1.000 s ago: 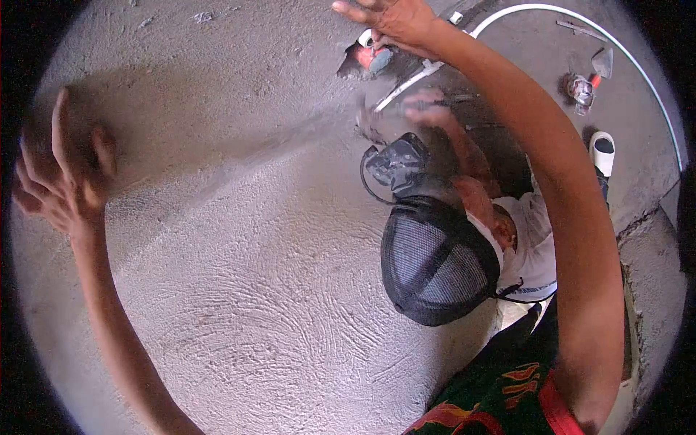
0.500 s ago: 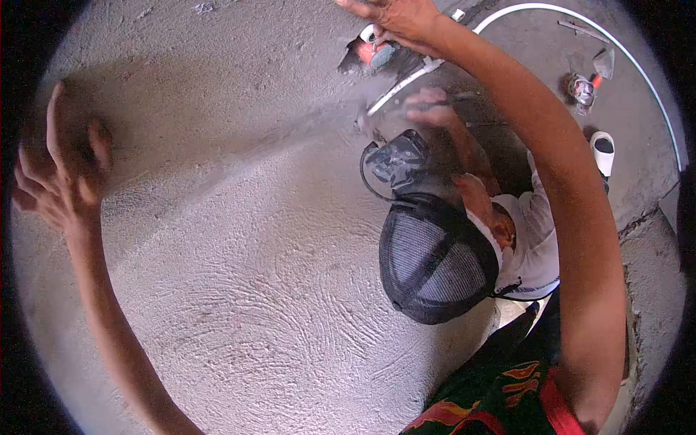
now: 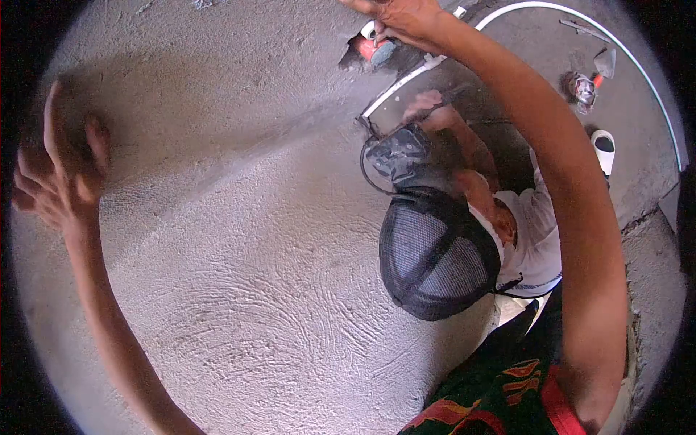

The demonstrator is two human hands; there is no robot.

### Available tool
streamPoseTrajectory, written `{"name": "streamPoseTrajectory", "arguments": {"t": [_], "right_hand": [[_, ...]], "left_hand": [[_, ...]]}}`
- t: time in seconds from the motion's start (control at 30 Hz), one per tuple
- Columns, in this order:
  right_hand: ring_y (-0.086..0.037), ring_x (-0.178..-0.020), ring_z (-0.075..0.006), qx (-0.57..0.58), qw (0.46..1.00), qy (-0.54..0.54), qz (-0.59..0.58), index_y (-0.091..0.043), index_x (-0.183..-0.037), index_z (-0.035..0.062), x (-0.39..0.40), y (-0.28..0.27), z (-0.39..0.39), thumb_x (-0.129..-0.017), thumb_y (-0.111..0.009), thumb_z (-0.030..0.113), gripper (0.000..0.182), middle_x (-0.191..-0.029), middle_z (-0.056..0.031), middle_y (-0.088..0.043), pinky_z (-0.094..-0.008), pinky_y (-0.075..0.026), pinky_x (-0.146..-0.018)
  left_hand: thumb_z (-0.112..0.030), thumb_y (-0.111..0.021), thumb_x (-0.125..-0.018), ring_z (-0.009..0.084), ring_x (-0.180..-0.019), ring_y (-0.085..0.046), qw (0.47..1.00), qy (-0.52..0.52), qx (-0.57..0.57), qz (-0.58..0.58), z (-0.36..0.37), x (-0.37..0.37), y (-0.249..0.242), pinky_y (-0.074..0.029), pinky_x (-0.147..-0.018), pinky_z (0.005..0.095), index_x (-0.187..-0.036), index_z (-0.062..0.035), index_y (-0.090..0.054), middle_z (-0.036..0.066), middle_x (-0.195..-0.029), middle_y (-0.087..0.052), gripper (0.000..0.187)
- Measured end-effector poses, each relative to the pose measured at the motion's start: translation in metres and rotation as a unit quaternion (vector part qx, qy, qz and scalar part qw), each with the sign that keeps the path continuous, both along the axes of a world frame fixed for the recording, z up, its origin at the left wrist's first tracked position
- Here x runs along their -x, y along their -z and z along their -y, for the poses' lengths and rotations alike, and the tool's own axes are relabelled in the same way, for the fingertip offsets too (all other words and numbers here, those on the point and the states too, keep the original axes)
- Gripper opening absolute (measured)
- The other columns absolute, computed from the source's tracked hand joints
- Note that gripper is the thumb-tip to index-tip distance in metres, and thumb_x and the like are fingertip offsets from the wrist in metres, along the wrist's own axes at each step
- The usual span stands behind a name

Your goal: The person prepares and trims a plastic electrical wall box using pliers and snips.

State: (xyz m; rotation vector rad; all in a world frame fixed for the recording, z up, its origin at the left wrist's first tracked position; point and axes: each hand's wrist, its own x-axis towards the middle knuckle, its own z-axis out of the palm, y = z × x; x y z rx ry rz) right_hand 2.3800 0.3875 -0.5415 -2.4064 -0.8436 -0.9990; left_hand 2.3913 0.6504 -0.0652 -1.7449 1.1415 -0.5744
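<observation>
My left hand is at the far left, fingers spread and nothing in them, against the rough plastered wall. Whether its palm presses on the plaster cannot be made out. My right hand reaches to the top edge, where part of it is cut off. Its visible fingers stretch leftward and I see nothing held. Just below it, an orange pipe end shows in a broken hole in the wall. A white pipe runs close under my right wrist.
Between my arms is a co-worker in a dark mesh cap, with a black device at the front. The co-worker's hand is near the white pipe. A long white hose, a trowel and a white slipper lie right.
The co-worker's hand has moved slightly, and the near end of the white pipe has shifted a little. The capped head has tilted slightly. My two hands stay almost in place.
</observation>
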Motion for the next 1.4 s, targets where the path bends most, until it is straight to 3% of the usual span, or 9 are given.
{"name": "streamPoseTrajectory", "arguments": {"t": [0.2, 0.33, 0.53, 0.63, 0.73, 0.9, 0.93, 1.2, 1.4], "right_hand": [[0.010, -0.151, -0.0439, 0.017, 1.000, -0.003, -0.017, -0.007, -0.160, 0.0152, 0.000, -0.001, 0.002, -0.081, -0.043, 0.078, 0.107, -0.166, -0.0174, 0.008, -0.0670, 0.007, -0.117], [0.010, -0.151, -0.0445, 0.021, 1.000, 0.009, -0.013, -0.007, -0.160, 0.0148, 0.002, -0.002, 0.001, -0.081, -0.043, 0.079, 0.108, -0.166, -0.0182, 0.008, -0.0672, 0.007, -0.117], [0.010, -0.150, -0.0456, 0.022, 1.000, 0.013, -0.012, -0.008, -0.159, 0.0150, 0.000, -0.001, 0.000, -0.080, -0.046, 0.079, 0.109, -0.165, -0.0191, 0.008, -0.0675, 0.007, -0.117], [0.009, -0.151, -0.0454, 0.033, 0.999, 0.037, 0.009, -0.008, -0.159, 0.0150, -0.002, 0.002, -0.002, -0.079, -0.047, 0.079, 0.109, -0.165, -0.0192, 0.008, -0.0675, 0.006, -0.117], [0.008, -0.151, -0.0452, 0.028, 0.999, 0.021, 0.003, -0.008, -0.159, 0.0149, 0.001, -0.003, 0.001, -0.080, -0.047, 0.078, 0.109, -0.165, -0.0191, 0.007, -0.0675, 0.005, -0.117], [0.007, -0.151, -0.0448, -0.008, 1.000, -0.007, 0.012, -0.007, -0.160, 0.0152, 0.000, 0.000, 0.001, -0.082, -0.044, 0.078, 0.107, -0.166, -0.0185, 0.005, -0.0674, 0.004, -0.117], [0.007, -0.151, -0.0447, -0.020, 0.999, -0.008, 0.025, -0.007, -0.160, 0.0153, -0.002, 0.001, 0.000, -0.082, -0.043, 0.079, 0.107, -0.166, -0.0184, 0.005, -0.0673, 0.004, -0.117], [0.004, -0.151, -0.0440, -0.038, 0.998, -0.014, 0.042, -0.009, -0.160, 0.0153, -0.004, 0.003, -0.001, -0.081, -0.041, 0.081, 0.107, -0.166, -0.0171, 0.002, -0.0667, 0.004, -0.117], [0.005, -0.151, -0.0445, -0.022, 0.999, 0.002, 0.043, -0.010, -0.159, 0.0151, -0.003, 0.001, -0.001, -0.079, -0.050, 0.075, 0.108, -0.166, -0.0182, 0.003, -0.0677, 0.003, -0.117]], "left_hand": [[-0.025, -0.066, -0.093, 0.0302, -0.075, -0.074, 0.997, -0.068, 0.021, 0.010, -0.006, 0.000, 0.004, -0.060, -0.061, 0.0372, -0.144, -0.0227, -0.047, 0.011, -0.114, -0.072, 0.055], [-0.024, -0.067, -0.093, 0.0307, -0.080, -0.074, 0.998, -0.010, 0.043, -0.042, -0.008, -0.002, 0.003, -0.060, -0.062, 0.0373, -0.145, -0.0221, -0.045, 0.011, -0.115, -0.072, 0.056], [-0.029, -0.065, -0.094, 0.0302, -0.074, -0.073, 1.000, 0.003, 0.007, -0.023, -0.005, -0.004, -0.001, -0.059, -0.059, 0.0381, -0.146, -0.0238, -0.045, 0.012, -0.113, -0.073, 0.056], [-0.052, -0.062, -0.089, 0.0283, -0.076, -0.056, 0.998, -0.027, -0.005, 0.061, -0.020, -0.004, -0.002, -0.047, -0.063, 0.0402, -0.140, -0.0365, -0.052, 0.012, -0.099, -0.058, 0.055], [-0.045, -0.063, -0.091, 0.0299, -0.073, -0.064, 0.984, -0.148, -0.005, 0.103, -0.007, 0.012, 0.005, -0.051, -0.057, 0.0396, -0.144, -0.0311, -0.047, 0.012, -0.107, -0.065, 0.056], [-0.037, -0.064, -0.093, 0.0320, -0.073, -0.072, 0.996, 0.067, -0.003, -0.052, 0.001, -0.012, -0.002, -0.056, -0.052, 0.0389, -0.147, -0.0278, -0.043, 0.013, -0.119, -0.070, 0.058], [-0.037, -0.064, -0.093, 0.0322, -0.074, -0.072, 1.000, 0.015, 0.006, -0.022, -0.005, -0.005, 0.000, -0.056, -0.052, 0.0388, -0.147, -0.0285, -0.043, 0.013, -0.121, -0.070, 0.058], [-0.061, -0.059, -0.090, 0.0243, -0.073, -0.047, 0.992, -0.067, -0.040, 0.101, -0.017, 0.001, -0.004, -0.040, -0.063, 0.0399, -0.140, -0.0420, -0.053, 0.011, -0.094, -0.052, 0.054], [-0.063, -0.061, -0.088, 0.0223, -0.072, -0.046, 0.993, -0.054, -0.017, 0.106, -0.024, 0.001, -0.002, -0.041, -0.062, 0.0380, -0.139, -0.0419, -0.054, 0.009, -0.096, -0.052, 0.055]]}}
